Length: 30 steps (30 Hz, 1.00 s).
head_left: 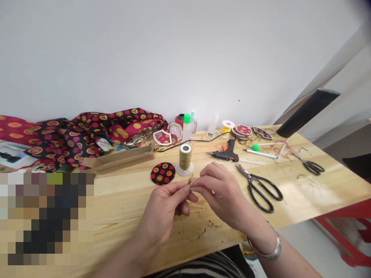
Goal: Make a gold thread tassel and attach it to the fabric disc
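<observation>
Presently, through the head feed, I log the wooden table (113, 216) as the largest item, with patterned fabric (63, 143) heaped at its far left. Next in size are the two hands, near the table's front edge: left hand (162, 204) and right hand (222, 189), close together. Just beside the right hand, on its outer side, lie black-handled shears (257, 189), blades angled away and to the left. Beyond sits a glue gun (227, 151). A round fabric disc (162, 173) lies flat beyond the left hand, just beside the base of an upright spool of olive thread (185, 159); contact between those two I cannot confirm. Smallest is the thread tuft (191, 179), located at the fingertips, short of the spool and slightly to its right. Key relation: the tuft stands out past the left thumb tip, its long axis pointing away from the body with a slight rightward lean; the right fingertips meet its base from the right, so neither hand is clearly nearer. Grip: left thumb and forefinger are pinched on the tuft; the right thumb and finger are nearly together, but whether they have hold of a strand I cannot tell. Pose: forearms converge from the lower corners, right wrist bent inward, its knuckles uppermost, left thumb uppermost.
</observation>
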{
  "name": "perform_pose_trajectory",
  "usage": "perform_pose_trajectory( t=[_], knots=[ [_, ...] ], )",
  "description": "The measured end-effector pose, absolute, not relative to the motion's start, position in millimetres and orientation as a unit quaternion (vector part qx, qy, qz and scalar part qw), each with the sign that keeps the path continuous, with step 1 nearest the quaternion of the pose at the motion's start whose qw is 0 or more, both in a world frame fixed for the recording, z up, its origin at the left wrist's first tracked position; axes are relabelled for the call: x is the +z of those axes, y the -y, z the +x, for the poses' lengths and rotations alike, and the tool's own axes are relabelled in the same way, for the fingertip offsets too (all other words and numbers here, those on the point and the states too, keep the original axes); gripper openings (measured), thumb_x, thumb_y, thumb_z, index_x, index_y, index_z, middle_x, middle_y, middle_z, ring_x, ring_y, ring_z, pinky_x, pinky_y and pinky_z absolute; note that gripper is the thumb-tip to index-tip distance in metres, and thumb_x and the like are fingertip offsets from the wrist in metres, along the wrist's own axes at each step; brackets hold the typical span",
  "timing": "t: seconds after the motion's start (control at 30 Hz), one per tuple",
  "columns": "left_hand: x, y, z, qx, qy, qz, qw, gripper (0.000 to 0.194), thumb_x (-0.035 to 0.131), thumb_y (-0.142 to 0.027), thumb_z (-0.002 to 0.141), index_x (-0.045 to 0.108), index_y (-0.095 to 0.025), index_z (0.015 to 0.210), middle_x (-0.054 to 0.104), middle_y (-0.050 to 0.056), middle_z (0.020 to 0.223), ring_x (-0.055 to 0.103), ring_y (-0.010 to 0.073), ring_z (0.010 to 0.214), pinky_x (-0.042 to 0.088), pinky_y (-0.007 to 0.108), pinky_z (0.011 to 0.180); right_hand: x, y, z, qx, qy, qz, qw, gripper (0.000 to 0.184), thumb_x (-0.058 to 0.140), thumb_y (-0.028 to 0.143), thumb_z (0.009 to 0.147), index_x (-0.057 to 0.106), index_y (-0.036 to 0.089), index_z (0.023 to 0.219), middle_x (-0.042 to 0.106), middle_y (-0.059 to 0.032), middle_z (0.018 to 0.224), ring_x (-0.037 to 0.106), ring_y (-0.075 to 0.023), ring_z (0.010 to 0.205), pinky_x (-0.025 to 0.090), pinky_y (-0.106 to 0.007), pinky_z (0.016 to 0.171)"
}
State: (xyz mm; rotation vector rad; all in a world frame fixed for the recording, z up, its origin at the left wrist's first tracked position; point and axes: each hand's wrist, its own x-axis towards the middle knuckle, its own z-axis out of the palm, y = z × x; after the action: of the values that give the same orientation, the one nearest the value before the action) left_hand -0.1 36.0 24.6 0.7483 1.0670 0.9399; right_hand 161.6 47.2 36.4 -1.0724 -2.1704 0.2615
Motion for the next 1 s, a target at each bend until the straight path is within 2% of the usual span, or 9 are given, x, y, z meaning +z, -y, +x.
perform_pose_trajectory(
  t=[0.27, 0.47, 0.57, 0.63, 0.7, 0.87, 1.0],
  knots=[
    [22.8, -35.0, 2.5, 0.427, -0.466, 0.33, 0.701, 0.02, 0.073, -0.028, 0.068, 0.065, -0.012, 0.06, 0.053, -0.003, 0.053, 0.033, 0.0022, 0.04, 0.032, 0.018, 0.042, 31.8, -51.5, 162.7, 0.123, 0.815, -0.418, 0.382, 0.011, 0.056, 0.017, 0.087, 0.065, 0.017, 0.08, 0.057, -0.0032, 0.078, 0.052, -0.0157, 0.075, 0.04, -0.03, 0.067],
    [23.2, -35.3, 2.8, 0.437, -0.465, 0.301, 0.709, 0.019, 0.075, -0.026, 0.065, 0.065, -0.011, 0.061, 0.052, -0.004, 0.052, 0.031, 0.0012, 0.039, 0.032, 0.017, 0.042, 26.6, -54.6, 166.6, 0.161, 0.662, -0.51, 0.526, 0.013, 0.053, 0.017, 0.087, 0.064, 0.018, 0.094, 0.06, -0.004, 0.083, 0.055, -0.0151, 0.078, 0.044, -0.029, 0.071],
    [22.9, -36.7, 2.5, 0.446, -0.464, 0.291, 0.708, 0.018, 0.076, -0.025, 0.065, 0.065, -0.011, 0.061, 0.052, -0.004, 0.053, 0.03, 0.0007, 0.039, 0.033, 0.017, 0.042, 20.0, -51.6, 169.0, 0.279, 0.576, -0.544, 0.542, 0.02, 0.051, 0.028, 0.088, 0.068, 0.017, 0.087, 0.059, -0.0021, 0.072, 0.053, -0.0133, 0.067, 0.044, -0.026, 0.063],
    [21.9, -37.5, 2.6, 0.451, -0.464, 0.285, 0.708, 0.018, 0.076, -0.025, 0.065, 0.065, -0.011, 0.061, 0.051, -0.004, 0.053, 0.03, 0.0007, 0.039, 0.033, 0.018, 0.042, 13.9, -48.2, 168.1, 0.379, 0.525, -0.551, 0.526, 0.03, 0.051, 0.037, 0.088, 0.07, 0.016, 0.078, 0.057, -0.001, 0.063, 0.05, -0.012, 0.059, 0.042, -0.025, 0.057],
    [20.3, -38.0, 2.9, 0.452, -0.463, 0.284, 0.708, 0.018, 0.076, -0.025, 0.065, 0.065, -0.012, 0.06, 0.051, -0.004, 0.053, 0.03, 0.0009, 0.039, 0.034, 0.018, 0.043, 7.9, -44.8, 164.9, 0.462, 0.484, -0.547, 0.503, 0.032, 0.057, 0.041, 0.083, 0.071, 0.015, 0.073, 0.056, -0.0003, 0.059, 0.046, -0.0105, 0.054, 0.039, -0.024, 0.054],
    [18.3, -37.9, 4.0, 0.438, -0.458, 0.308, 0.71, 0.018, 0.073, -0.026, 0.068, 0.065, -0.012, 0.061, 0.052, -0.004, 0.054, 0.031, 0.0015, 0.04, 0.034, 0.018, 0.043, 4.5, -42.3, 153.8, 0.602, 0.406, -0.5, 0.473, 0.024, 0.074, 0.036, 0.065, 0.076, 0.017, 0.08, 0.063, 0.0007, 0.061, 0.044, -0.0094, 0.053, 0.04, -0.025, 0.056],
    [20.7, -36.6, 4.3, 0.421, -0.458, 0.331, 0.71, 0.019, 0.072, -0.027, 0.069, 0.065, -0.012, 0.06, 0.051, -0.004, 0.052, 0.03, 0.0018, 0.04, 0.033, 0.018, 0.043, 11.3, -45.7, 150.5, 0.645, 0.411, -0.449, 0.463, 0.012, 0.076, 0.029, 0.063, 0.076, 0.019, 0.07, 0.066, 0.0003, 0.067, 0.05, -0.0105, 0.061, 0.042, -0.025, 0.062]
  ],
)
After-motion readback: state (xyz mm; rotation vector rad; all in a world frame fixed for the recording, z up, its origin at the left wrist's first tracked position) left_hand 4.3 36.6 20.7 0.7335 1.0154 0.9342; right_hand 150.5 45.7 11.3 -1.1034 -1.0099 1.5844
